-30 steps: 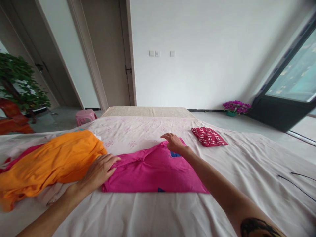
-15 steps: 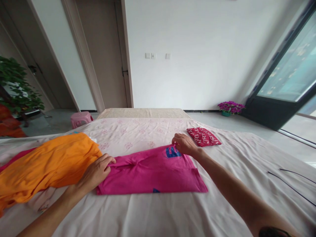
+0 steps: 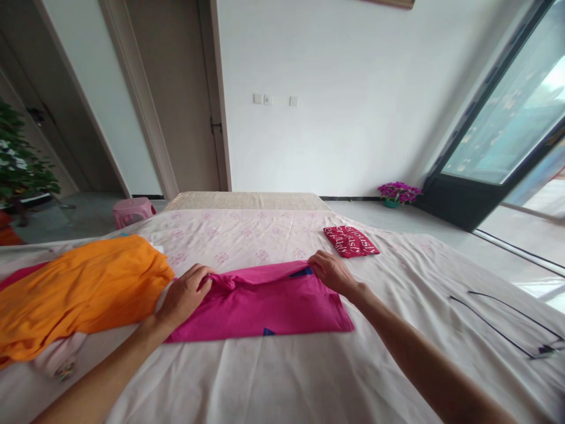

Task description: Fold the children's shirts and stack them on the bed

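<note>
A magenta garment with dark blue print lies folded into a flat rectangle on the pale bedsheet. My left hand pinches its far edge near the left corner, where the cloth bunches up. At the far right corner my right hand grips the same edge, its fingertips closed on the fabric. Between the hands the far edge is lifted and turned over a little toward me. Just beyond my right hand rests a small folded red cloth with white lettering.
An orange garment lies heaped at the left, close to my left forearm. Eyeglasses rest on the sheet at the right. Past the bed stand a pink stool and potted purple flowers.
The far edge of the magenta garment has been turned toward me, covering most of its blue print. Both hands keep their grip. The view has shifted right, showing more of the eyeglasses.
</note>
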`<move>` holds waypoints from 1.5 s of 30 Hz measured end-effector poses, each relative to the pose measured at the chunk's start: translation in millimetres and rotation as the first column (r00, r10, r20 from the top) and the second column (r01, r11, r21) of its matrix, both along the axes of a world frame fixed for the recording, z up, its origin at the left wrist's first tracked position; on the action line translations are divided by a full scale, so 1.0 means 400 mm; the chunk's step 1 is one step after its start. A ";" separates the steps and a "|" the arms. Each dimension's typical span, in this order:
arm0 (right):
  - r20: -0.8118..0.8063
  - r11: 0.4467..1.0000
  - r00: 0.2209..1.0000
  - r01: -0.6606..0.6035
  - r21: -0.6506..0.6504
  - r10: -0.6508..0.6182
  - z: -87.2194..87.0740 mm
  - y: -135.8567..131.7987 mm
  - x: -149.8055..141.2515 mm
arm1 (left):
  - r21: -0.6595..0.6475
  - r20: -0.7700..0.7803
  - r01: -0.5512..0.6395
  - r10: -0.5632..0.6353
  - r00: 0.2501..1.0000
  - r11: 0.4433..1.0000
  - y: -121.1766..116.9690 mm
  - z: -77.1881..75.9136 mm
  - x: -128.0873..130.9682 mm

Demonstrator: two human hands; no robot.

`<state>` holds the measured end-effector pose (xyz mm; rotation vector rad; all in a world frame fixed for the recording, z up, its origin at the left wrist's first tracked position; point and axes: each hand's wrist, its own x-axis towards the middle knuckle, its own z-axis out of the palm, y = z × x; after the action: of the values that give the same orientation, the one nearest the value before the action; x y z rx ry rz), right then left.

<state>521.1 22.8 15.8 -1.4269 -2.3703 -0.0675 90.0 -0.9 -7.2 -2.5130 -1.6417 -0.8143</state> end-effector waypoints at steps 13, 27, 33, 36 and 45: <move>-0.003 0.993 0.995 -0.096 -0.066 0.097 -0.041 -0.077 0.019 | -0.080 -0.023 0.213 -0.215 0.976 0.974 -0.041 0.007 0.010; -0.026 0.999 1.000 -0.004 -0.041 0.003 -0.042 -0.105 0.028 | 0.002 -0.141 0.040 -0.040 0.989 0.999 -0.008 -0.007 0.062; -0.023 0.998 0.999 0.031 -0.062 -0.033 -0.057 -0.117 0.023 | -0.115 0.035 0.238 -0.235 0.971 0.964 -0.006 0.015 0.032; -0.046 0.998 0.999 0.026 -0.062 -0.028 -0.056 -0.111 0.015 | -0.117 0.071 0.229 -0.222 0.973 0.966 0.004 0.023 0.042; -0.157 0.999 0.987 0.025 -0.040 -0.032 -0.061 -0.101 0.031 | -0.219 0.138 0.371 -0.348 0.927 0.902 0.016 -0.003 0.057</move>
<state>533.4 -17.5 -8.6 -1.4282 -2.2344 0.0808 112.7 5.7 -8.2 -3.0572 -1.3915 -0.8132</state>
